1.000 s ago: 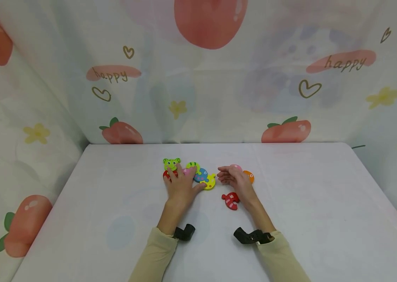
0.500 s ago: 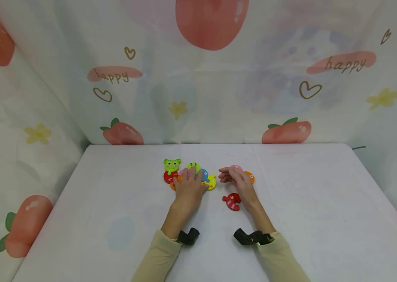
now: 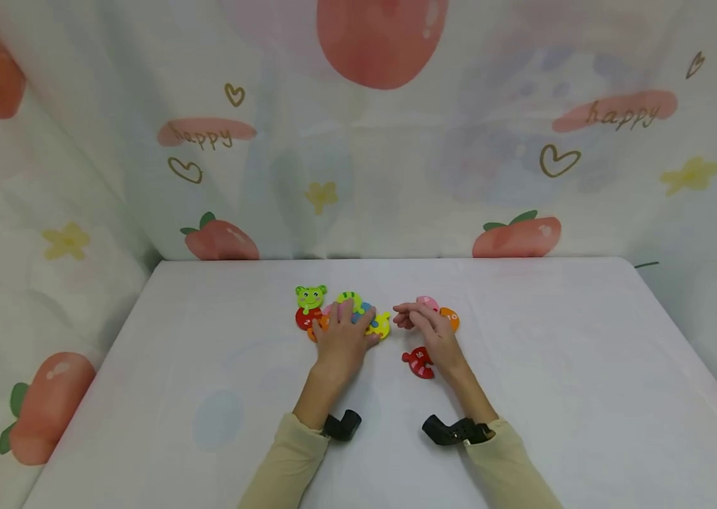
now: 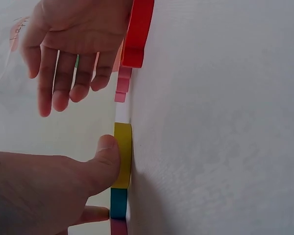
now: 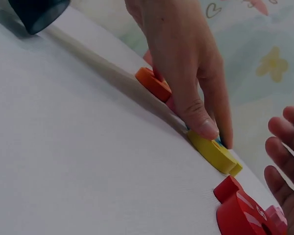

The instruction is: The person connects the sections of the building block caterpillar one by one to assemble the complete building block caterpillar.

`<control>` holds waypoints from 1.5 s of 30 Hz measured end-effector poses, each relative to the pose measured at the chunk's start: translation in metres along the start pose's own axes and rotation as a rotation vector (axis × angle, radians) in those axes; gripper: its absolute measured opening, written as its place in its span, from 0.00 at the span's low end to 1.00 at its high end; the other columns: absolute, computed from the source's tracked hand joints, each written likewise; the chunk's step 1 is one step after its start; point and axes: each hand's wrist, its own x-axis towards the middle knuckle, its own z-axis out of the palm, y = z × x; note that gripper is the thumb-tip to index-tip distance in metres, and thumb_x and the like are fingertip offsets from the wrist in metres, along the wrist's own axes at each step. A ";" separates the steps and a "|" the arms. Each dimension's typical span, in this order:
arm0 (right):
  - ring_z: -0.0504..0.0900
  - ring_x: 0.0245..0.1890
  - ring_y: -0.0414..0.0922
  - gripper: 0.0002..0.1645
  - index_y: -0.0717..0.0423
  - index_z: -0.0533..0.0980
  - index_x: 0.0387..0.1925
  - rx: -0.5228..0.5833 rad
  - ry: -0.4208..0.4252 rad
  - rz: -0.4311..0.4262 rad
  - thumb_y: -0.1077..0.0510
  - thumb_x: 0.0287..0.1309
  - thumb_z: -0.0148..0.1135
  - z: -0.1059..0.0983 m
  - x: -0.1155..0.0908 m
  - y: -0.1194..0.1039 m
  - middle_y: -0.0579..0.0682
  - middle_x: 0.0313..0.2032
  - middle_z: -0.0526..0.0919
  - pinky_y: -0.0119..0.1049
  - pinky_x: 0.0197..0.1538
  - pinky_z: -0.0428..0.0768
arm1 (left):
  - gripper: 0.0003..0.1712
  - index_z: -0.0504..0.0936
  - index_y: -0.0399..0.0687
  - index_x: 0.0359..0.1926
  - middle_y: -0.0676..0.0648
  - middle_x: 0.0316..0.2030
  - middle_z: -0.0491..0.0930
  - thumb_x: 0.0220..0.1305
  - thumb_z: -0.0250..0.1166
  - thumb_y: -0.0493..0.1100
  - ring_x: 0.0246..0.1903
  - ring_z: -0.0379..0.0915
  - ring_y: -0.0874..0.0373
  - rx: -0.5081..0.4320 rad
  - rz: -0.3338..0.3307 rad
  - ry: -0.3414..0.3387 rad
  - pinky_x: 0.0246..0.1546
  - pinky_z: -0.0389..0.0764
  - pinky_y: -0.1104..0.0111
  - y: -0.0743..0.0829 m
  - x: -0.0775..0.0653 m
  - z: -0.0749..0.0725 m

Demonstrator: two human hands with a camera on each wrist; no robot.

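My left hand (image 3: 341, 346) lies over a row of joined, numbered puzzle pieces, fingers spread across them. The row starts with a green animal head (image 3: 311, 297) and a red piece (image 3: 307, 319) below it, and ends in a yellow piece (image 3: 382, 326). In the left wrist view the thumb touches the side of the yellow piece (image 4: 122, 161), and a fingertip meets a blue piece (image 4: 118, 203). My right hand (image 3: 442, 341) hovers with loosely bent fingers, holding nothing visible. Beside it lie a loose red piece (image 3: 418, 363), a pink piece (image 3: 427, 302) and an orange piece (image 3: 451, 319).
The pieces rest on a white-covered table (image 3: 587, 396). A printed curtain (image 3: 397, 184) stands behind its far edge and along the sides. Each wrist wears a black camera mount, such as the left wrist's mount (image 3: 343, 425).
My left hand has shifted right along the row, uncovering the green head and red piece. My right hand has stayed nearly in place.
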 end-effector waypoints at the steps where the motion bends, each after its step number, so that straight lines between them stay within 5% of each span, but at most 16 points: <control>1: 0.82 0.42 0.42 0.18 0.59 0.78 0.51 -0.032 -0.012 -0.010 0.57 0.73 0.44 0.000 -0.003 -0.001 0.58 0.41 0.84 0.21 0.50 0.77 | 0.33 0.65 0.70 0.70 0.45 0.72 0.58 0.64 0.59 0.62 0.72 0.52 0.43 -0.004 0.003 -0.003 0.65 0.59 0.34 0.000 0.000 0.000; 4: 0.80 0.48 0.46 0.18 0.56 0.75 0.57 -0.159 -0.074 -0.049 0.61 0.70 0.47 -0.003 -0.011 -0.006 0.54 0.46 0.83 0.25 0.53 0.78 | 0.33 0.65 0.70 0.70 0.45 0.72 0.58 0.64 0.58 0.62 0.72 0.51 0.43 -0.020 0.010 0.006 0.65 0.59 0.33 0.001 0.000 -0.001; 11: 0.71 0.59 0.47 0.33 0.51 0.72 0.61 -0.447 -0.254 -0.183 0.66 0.49 0.57 -0.018 -0.030 -0.008 0.48 0.58 0.77 0.54 0.62 0.73 | 0.34 0.65 0.69 0.70 0.45 0.72 0.58 0.64 0.59 0.62 0.72 0.51 0.43 -0.015 0.021 0.024 0.64 0.59 0.33 0.001 0.001 -0.003; 17: 0.70 0.60 0.46 0.24 0.47 0.79 0.49 -0.484 -0.326 -0.193 0.68 0.49 0.57 -0.023 -0.037 0.000 0.46 0.59 0.76 0.52 0.62 0.72 | 0.33 0.65 0.69 0.70 0.45 0.72 0.58 0.64 0.58 0.62 0.72 0.52 0.43 -0.008 0.021 0.013 0.64 0.59 0.33 0.000 0.001 -0.004; 20: 0.72 0.57 0.44 0.19 0.46 0.82 0.45 -0.483 -0.306 -0.215 0.67 0.52 0.60 -0.022 -0.037 0.004 0.45 0.57 0.78 0.45 0.59 0.74 | 0.33 0.65 0.69 0.70 0.45 0.72 0.58 0.65 0.58 0.62 0.72 0.52 0.43 -0.010 0.021 0.011 0.64 0.59 0.33 -0.001 0.001 -0.003; 24: 0.72 0.59 0.46 0.16 0.49 0.83 0.46 -0.515 -0.230 -0.278 0.62 0.54 0.67 -0.022 -0.036 0.009 0.47 0.58 0.78 0.48 0.60 0.74 | 0.33 0.65 0.69 0.70 0.45 0.72 0.59 0.64 0.58 0.62 0.71 0.53 0.44 -0.020 0.019 0.018 0.64 0.59 0.33 -0.001 0.001 -0.003; 30: 0.74 0.58 0.53 0.25 0.56 0.81 0.51 -0.584 -0.118 -0.276 0.55 0.50 0.73 -0.021 -0.038 0.012 0.51 0.56 0.81 0.55 0.59 0.74 | 0.33 0.65 0.69 0.70 0.44 0.71 0.59 0.64 0.59 0.62 0.71 0.53 0.43 -0.030 0.021 0.003 0.64 0.59 0.33 -0.002 -0.002 -0.002; 38: 0.71 0.57 0.49 0.28 0.55 0.80 0.55 -0.609 -0.129 -0.204 0.65 0.48 0.59 -0.022 -0.040 0.010 0.50 0.57 0.79 0.54 0.58 0.76 | 0.33 0.66 0.69 0.69 0.44 0.71 0.59 0.64 0.59 0.61 0.71 0.53 0.44 -0.050 0.015 0.003 0.64 0.58 0.32 -0.001 -0.002 0.000; 45: 0.73 0.55 0.50 0.24 0.56 0.80 0.53 -0.625 -0.104 -0.285 0.65 0.50 0.64 -0.022 -0.039 0.015 0.51 0.55 0.81 0.52 0.56 0.77 | 0.33 0.66 0.69 0.69 0.44 0.72 0.58 0.64 0.59 0.61 0.71 0.52 0.44 -0.070 0.007 -0.005 0.65 0.56 0.32 -0.002 -0.002 0.000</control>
